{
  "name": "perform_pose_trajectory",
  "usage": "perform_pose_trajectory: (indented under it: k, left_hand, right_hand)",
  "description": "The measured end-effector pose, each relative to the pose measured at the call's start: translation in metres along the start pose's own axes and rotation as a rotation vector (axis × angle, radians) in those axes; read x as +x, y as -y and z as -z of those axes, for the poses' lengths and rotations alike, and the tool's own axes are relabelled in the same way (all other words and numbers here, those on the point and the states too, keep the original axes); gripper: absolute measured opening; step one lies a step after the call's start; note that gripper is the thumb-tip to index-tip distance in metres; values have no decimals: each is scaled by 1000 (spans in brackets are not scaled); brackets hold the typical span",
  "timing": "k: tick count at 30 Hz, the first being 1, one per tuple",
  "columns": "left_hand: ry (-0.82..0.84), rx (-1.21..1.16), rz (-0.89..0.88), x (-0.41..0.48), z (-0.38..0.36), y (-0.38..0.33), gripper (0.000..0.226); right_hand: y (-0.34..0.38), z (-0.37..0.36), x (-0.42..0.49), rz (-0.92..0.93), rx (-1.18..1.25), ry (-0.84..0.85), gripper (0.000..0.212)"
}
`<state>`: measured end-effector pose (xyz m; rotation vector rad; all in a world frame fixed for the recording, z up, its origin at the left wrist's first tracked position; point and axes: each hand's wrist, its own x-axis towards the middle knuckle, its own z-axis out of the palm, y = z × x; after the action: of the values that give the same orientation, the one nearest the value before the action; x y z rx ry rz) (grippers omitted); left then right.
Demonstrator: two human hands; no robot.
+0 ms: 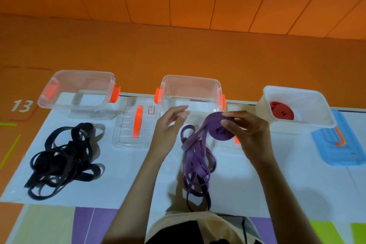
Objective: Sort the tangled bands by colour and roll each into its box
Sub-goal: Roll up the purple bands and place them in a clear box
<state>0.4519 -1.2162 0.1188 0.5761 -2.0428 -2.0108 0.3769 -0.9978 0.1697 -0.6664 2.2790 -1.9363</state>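
- The purple band (198,164) is partly wound into a flat roll (216,128), which is held above the tabletop (277,164), just in front of the middle clear box (190,77).
- The roll is gripped by the right hand (245,130), with the fingers curled over its upper edge and the thumb placed against its face.
- The unwound remainder of the purple band is draped from the roll down to the tabletop, where it lies in loose, overlapping loops near the person's body.
- The left hand (168,127) is held just left of the hanging strand, with the fingers extended and relaxed; nothing is seen in its grip. This hand is slightly blurred.
- The black band (63,158) is left in a tangled heap on the left of the tabletop, in front of the left clear box (79,111).
- A red roll (282,110) is seated inside the white box (297,128) on the right.
- A clear lid (126,140) with an orange handle is laid flat between the left and middle boxes.
- A blue lid (340,154) is laid beside the white box, at its right.
- A second clear lid (227,147) is partly hidden under the right hand.
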Motion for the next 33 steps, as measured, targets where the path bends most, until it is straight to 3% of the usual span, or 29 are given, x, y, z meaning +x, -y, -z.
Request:
perform_pose_trajectory:
  k: [3,8,12,14,19,21,23,29,31,33]
  left_hand:
    - [3,316,430,3,12,39,11]
    - [449,615,755,-16,-9,78,33]
    - [485,657,634,-26,-33,94,36]
    - [397,595,598,-27,-38,98,20]
    - [107,356,657,-31,-38,96,27]
    - [125,195,774,-37,-41,100,16]
    - [152,46,883,-45,-48,106,29]
    - [47,445,747,-60,-68,130,89]
    - [80,472,726,-66,-71,135,83]
    - [80,426,690,-70,-72,139,58]
  right_hand:
    - [-9,4,-6,-34,26,-63,23]
    - [-26,5,-11,-139,73,-178,29]
    - [-35,1,-12,-176,35,-178,21]
    - [-38,-2,-11,-187,22,-169,19]
    - [-34,-10,-10,-181,60,-173,25]
    - [-29,-11,-9,-175,102,-171,26]
    - [-25,-11,-10,-168,122,-172,25]
    - [-22,-10,-19,-170,155,-181,22]
    - [-22,-7,-22,-170,153,-182,23]
    - [-22,-6,-24,-156,133,-169,22]
